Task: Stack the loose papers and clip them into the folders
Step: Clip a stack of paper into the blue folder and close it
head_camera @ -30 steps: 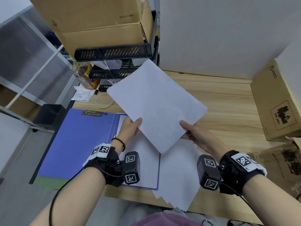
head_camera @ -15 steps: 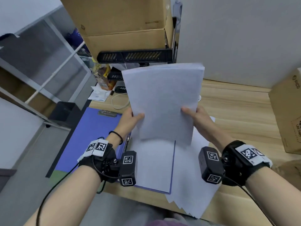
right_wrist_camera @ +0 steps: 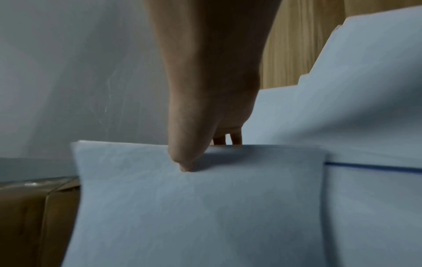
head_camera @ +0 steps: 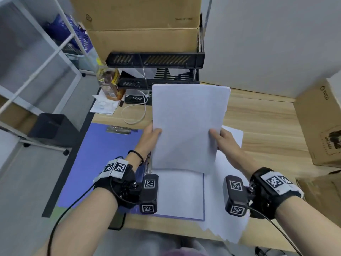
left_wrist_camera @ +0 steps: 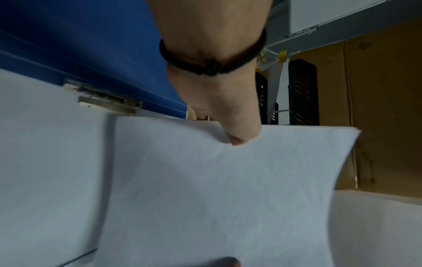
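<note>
Left hand (head_camera: 150, 138) pinching paper stack (head_camera: 188, 126) edge, right hand (head_camera: 226, 143) pinching opposite edge

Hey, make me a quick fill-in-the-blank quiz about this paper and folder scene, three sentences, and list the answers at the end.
1. The sheaf of papers is held in the grip of ____ hands.
2. The open folder on the desk is ____ in colour.
3. The left hand has its ____ on the front of the sheaf.

Missing words: both; blue; thumb
</note>
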`<state>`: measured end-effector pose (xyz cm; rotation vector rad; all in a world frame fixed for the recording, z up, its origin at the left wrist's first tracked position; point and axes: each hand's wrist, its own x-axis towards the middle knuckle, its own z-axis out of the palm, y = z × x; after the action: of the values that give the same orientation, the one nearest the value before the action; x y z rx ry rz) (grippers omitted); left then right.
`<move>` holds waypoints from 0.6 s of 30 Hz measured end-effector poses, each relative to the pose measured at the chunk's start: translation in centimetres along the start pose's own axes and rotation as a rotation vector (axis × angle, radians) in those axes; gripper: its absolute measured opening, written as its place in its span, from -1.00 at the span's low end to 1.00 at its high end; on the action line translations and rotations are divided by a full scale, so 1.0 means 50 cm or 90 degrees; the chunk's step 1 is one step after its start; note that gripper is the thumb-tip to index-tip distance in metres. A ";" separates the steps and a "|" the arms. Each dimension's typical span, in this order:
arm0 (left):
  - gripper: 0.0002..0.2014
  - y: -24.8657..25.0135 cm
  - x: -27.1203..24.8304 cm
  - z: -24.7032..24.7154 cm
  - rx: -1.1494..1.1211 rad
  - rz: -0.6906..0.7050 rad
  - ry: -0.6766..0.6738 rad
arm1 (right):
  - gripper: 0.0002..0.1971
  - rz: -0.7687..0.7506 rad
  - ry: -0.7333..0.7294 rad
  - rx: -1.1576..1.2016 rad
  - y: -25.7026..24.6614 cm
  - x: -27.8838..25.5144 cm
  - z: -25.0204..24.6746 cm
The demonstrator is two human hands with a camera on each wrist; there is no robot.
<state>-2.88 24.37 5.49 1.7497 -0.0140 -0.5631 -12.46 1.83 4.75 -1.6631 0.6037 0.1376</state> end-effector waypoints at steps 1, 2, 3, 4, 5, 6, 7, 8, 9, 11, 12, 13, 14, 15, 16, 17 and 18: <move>-0.64 0.005 0.006 -0.019 0.007 0.000 0.003 | -0.78 0.003 0.007 0.007 -0.012 0.004 0.021; -0.63 0.008 0.010 -0.034 0.011 -0.005 0.002 | -0.79 0.009 0.016 0.015 -0.020 0.006 0.037; -0.63 0.008 0.013 -0.058 0.018 -0.017 0.002 | -0.78 0.021 0.026 0.012 -0.025 0.012 0.060; -0.62 0.004 0.014 -0.086 0.027 -0.036 -0.002 | -0.74 0.033 0.034 0.003 -0.024 0.020 0.086; -0.60 -0.005 0.014 -0.115 0.037 -0.061 -0.012 | -0.72 0.049 0.035 -0.006 -0.018 0.030 0.112; -0.57 -0.022 0.015 -0.146 0.049 -0.092 -0.019 | -0.75 0.066 0.024 -0.013 -0.009 0.040 0.140; -0.54 -0.040 0.015 -0.178 0.065 -0.130 -0.022 | -0.78 0.089 0.007 -0.021 0.002 0.049 0.168; -0.52 -0.058 0.011 -0.207 0.080 -0.162 -0.024 | -0.79 0.116 -0.015 -0.030 0.010 0.054 0.198; -0.52 -0.079 0.006 -0.237 0.093 -0.190 -0.022 | -0.78 0.143 -0.039 -0.041 0.015 0.055 0.229; -0.55 -0.114 -0.008 -0.288 0.109 -0.242 -0.012 | -0.75 0.187 -0.098 -0.046 0.028 0.052 0.289; -0.56 -0.132 -0.013 -0.310 0.116 -0.258 -0.004 | -0.74 0.205 -0.129 -0.040 0.033 0.049 0.317; -0.57 -0.149 -0.019 -0.330 0.124 -0.277 0.011 | -0.74 0.221 -0.157 -0.038 0.037 0.047 0.344; -0.55 -0.165 -0.024 -0.351 0.130 -0.298 0.032 | -0.74 0.233 -0.179 -0.039 0.042 0.045 0.368; -0.56 -0.182 -0.027 -0.369 0.133 -0.318 0.052 | -0.73 0.244 -0.195 -0.041 0.047 0.044 0.390; -0.62 -0.201 -0.026 -0.386 0.139 -0.336 0.061 | -0.72 0.251 -0.206 -0.045 0.052 0.045 0.409; -0.72 -0.215 -0.027 -0.401 0.151 -0.357 0.067 | -0.71 0.256 -0.214 -0.052 0.056 0.046 0.427; -0.78 -0.225 -0.029 -0.413 0.159 -0.371 0.076 | -0.71 0.260 -0.220 -0.060 0.060 0.048 0.443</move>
<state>0.39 46.67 -1.33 2.0329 0.5450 -0.9042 -6.35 21.92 -3.26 -1.5398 0.6712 0.7434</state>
